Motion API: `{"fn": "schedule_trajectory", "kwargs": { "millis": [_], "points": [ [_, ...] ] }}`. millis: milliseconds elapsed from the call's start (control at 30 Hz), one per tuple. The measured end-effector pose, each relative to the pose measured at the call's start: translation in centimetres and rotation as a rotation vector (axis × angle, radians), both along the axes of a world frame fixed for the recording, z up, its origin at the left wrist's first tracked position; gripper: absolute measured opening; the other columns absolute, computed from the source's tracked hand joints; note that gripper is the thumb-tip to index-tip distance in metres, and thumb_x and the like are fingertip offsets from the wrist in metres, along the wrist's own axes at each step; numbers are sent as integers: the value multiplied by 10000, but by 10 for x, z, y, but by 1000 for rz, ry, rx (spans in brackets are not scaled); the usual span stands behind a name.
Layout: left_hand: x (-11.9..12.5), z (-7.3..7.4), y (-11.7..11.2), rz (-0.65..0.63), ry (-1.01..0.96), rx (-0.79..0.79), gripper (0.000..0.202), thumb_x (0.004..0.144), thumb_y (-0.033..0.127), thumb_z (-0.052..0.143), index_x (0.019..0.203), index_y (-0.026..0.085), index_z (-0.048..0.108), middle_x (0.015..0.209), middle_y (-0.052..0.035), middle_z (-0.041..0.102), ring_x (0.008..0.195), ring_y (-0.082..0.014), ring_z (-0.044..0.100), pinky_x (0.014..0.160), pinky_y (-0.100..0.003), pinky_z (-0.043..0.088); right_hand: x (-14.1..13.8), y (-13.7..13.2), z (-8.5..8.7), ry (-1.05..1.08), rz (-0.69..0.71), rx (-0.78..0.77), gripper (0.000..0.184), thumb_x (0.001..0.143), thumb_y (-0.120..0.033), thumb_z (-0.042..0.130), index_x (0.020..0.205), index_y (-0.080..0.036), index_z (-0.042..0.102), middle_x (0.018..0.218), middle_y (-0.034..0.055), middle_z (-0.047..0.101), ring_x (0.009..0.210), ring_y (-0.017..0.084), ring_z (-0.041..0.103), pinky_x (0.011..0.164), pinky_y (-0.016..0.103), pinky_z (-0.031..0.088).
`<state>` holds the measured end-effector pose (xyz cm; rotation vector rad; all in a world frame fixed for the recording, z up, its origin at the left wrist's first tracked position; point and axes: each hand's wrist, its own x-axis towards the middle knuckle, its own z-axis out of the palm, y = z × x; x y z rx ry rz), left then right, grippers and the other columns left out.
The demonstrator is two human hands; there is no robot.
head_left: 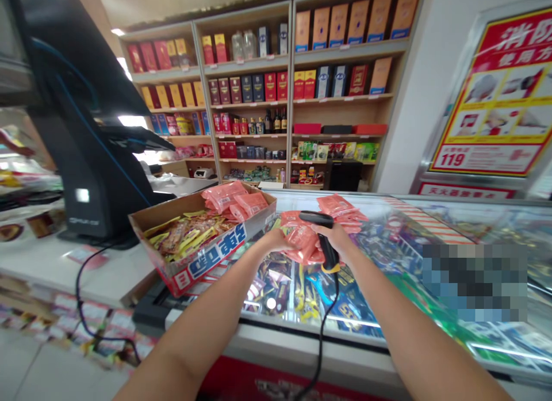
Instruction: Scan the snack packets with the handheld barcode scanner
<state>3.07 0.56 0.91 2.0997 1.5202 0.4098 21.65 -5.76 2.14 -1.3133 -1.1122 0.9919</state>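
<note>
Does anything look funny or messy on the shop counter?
I see nothing spilled. The pink packets on the glass counter lie in a loose, uneven heap, unlike the neat boxes on the shelves. Oddest is the blocky patch on the right: it hides what's there, so I can't tell what that is.

Wooden shelves (345, 113) hold coloured boxes (338, 26). A black terminal (101, 165) stands at left. A red-and-yellow poster (495, 96) hangs at right.
</note>
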Motion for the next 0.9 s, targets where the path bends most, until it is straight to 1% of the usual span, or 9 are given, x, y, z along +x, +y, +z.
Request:
{"fn": "schedule_trajectory", "kwargs": {
  "millis": [100,233,300,400,533,633,700,767,900],
  "points": [
    [-7,2,1,-10,-51,-39,344,467,376,830,530,185,551,530,-17,537,702,-249,608,630,-288,438,-3,-1,0,0,-4,-32,189,654,-324,721,681,-180,603,411,-22,549,368,152,553,381,258,472],
    [-15,-1,8,100,-365,-93,234,462,158,811,522,182,586,461,13,481,628,-211,581,614,-296,465,-4,-2,1,0,19,-31,179,654,-314,721,712,-185,611,421,-29,554,358,150,550,364,247,448],
    [-17,-4,14,187,-565,-161,201,486,101,781,546,177,604,444,27,486,540,-168,546,582,-305,486,-3,-2,2,8,26,-17,179,650,-315,722,696,-185,607,428,-32,555,363,151,559,364,244,442],
    [-18,-7,22,302,-840,-205,189,549,112,778,586,158,598,453,23,521,465,-123,513,555,-304,508,-2,-3,2,9,38,-28,196,651,-333,715,646,-178,595,417,-22,550,366,153,564,372,246,444],
    [-14,-14,31,289,-1215,-286,183,595,80,782,615,113,602,563,-40,614,536,-112,584,588,-238,524,-2,-4,4,4,40,-17,208,635,-343,724,646,-173,606,445,-20,565,374,148,570,378,246,449],
    [-7,-23,36,317,-1440,-359,179,611,24,757,634,115,605,629,-46,644,589,-96,612,605,-192,523,-5,-8,7,10,34,-17,207,629,-342,728,668,-172,617,455,-24,570,377,144,572,385,245,456],
    [-1,-30,38,358,-1495,-364,179,631,19,736,636,124,591,622,-30,634,574,-82,604,592,-180,512,-7,-10,10,17,38,-29,207,630,-336,729,705,-172,626,467,-22,587,373,139,568,386,241,455],
    [4,-36,40,398,-1469,-320,180,646,49,721,617,130,563,557,-8,591,515,-80,570,541,-188,487,-9,-12,12,11,43,-35,213,626,-333,732,712,-172,622,453,-22,582,365,139,562,381,239,449],
    [7,-39,43,468,-1457,-103,192,665,190,705,608,143,528,505,19,542,463,-100,529,492,-225,441,-7,-14,15,-13,104,-13,235,612,-333,737,737,-169,623,416,-30,555,353,144,544,368,242,431]
  ]
}}
